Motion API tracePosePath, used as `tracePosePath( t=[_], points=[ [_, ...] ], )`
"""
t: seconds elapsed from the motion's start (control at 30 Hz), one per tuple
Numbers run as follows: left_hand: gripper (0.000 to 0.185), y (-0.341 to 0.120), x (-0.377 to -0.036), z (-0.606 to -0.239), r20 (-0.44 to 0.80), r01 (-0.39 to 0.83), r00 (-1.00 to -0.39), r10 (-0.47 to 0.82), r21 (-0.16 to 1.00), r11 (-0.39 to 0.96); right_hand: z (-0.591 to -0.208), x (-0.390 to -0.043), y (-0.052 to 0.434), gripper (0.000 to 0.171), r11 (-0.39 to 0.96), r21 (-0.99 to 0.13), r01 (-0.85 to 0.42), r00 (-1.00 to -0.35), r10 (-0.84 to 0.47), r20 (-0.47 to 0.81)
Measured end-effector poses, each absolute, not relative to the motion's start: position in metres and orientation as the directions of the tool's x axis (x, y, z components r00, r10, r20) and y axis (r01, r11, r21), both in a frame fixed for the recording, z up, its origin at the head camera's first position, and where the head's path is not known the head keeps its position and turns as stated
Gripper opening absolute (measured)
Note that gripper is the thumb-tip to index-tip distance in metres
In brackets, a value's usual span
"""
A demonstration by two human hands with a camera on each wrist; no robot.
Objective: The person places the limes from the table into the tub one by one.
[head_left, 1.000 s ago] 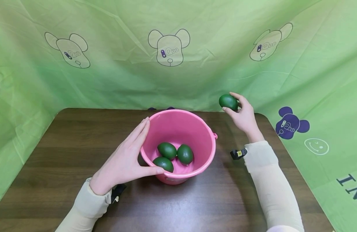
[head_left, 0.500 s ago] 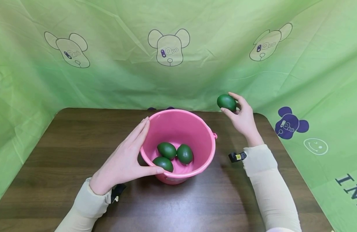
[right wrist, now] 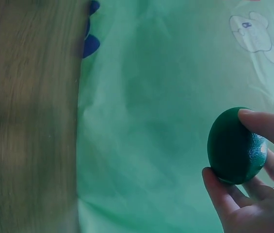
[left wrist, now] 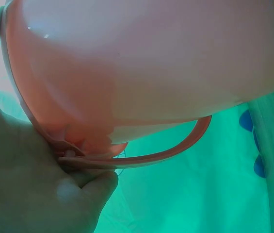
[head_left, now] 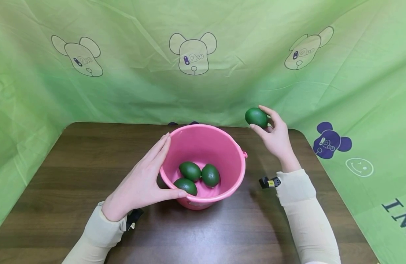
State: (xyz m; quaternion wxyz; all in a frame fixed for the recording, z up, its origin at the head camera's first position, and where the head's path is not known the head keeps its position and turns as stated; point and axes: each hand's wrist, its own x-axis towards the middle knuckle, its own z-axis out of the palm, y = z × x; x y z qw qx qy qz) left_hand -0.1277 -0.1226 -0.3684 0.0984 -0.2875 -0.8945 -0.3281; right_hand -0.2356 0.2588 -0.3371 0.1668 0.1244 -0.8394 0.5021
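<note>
A pink bucket (head_left: pixel 234 185) stands on the table in the head view, with three dark green limes (head_left: pixel 210 175) inside on its floor. At its left side, my left hand (head_left: pixel 141 183) holds the rim, thumb across the near edge and fingers along the far left. The left wrist view shows this hand (left wrist: pixel 35 179) beside the bucket's handle (left wrist: pixel 151 159). Back right of the bucket, my right hand (head_left: pixel 275 135) pinches another lime (head_left: pixel 256 117) between thumb and fingers, raised above the table. In the right wrist view that lime (right wrist: pixel 236 145) looks oval and glossy.
The dark wooden table (head_left: pixel 74 165) has rounded back corners. A green cloth (head_left: pixel 124 91) printed with bear heads hangs behind it and along both sides. A small handle lug (head_left: pixel 244 154) sticks out at the bucket's right rim.
My right hand has drifted slightly left with the lime still pinched. The left hand, bucket and limes inside have stayed in place.
</note>
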Motion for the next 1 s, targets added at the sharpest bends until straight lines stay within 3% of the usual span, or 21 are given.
tracePosePath(
  t=[0.47, 0.7, 1.0],
  points=[
    [0.127, -0.122, -0.128, -0.368, 0.375, 0.587, -0.810, 0.451, 0.524, 0.617, -0.329, -0.225, 0.251, 0.062, 0.379, -0.821, -0.427, -0.898, -0.066, 0.436],
    [0.127, -0.121, -0.128, -0.368, 0.372, 0.584, -0.811, 0.451, 0.525, 0.619, -0.346, -0.237, 0.260, 0.066, 0.351, -0.821, -0.450, -0.888, -0.074, 0.455],
    [0.127, -0.122, -0.128, -0.368, 0.364, 0.580, -0.815, 0.451, 0.526, 0.622, -0.333, -0.221, 0.246, 0.065, 0.339, -0.818, -0.464, -0.882, -0.089, 0.463]
  ],
)
